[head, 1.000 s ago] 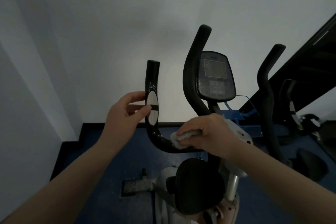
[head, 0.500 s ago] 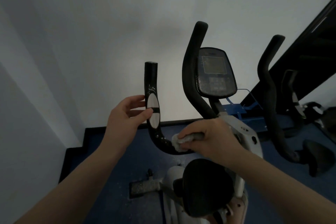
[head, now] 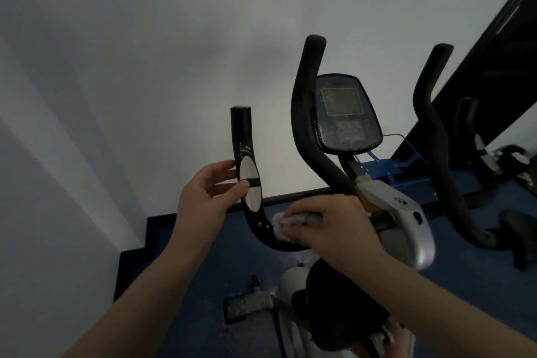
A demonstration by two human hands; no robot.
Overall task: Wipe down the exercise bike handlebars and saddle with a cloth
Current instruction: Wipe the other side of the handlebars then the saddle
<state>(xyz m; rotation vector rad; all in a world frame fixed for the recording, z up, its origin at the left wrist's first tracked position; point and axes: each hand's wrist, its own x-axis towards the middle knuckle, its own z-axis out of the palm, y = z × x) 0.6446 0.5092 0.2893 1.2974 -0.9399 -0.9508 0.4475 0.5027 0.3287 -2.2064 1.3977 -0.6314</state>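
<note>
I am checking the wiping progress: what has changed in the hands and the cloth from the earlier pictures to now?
Very little changed. The right hand still presses the cloth on the low bend of the left handlebar, at about the same spot. The left hand keeps its hold at the silver sensor pad. Nothing was taken or let go. Only the camera view shifted slightly.

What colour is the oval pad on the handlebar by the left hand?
Silver-grey, crossed by a black band; the oval pad shows best in the head view, the only one.
</note>
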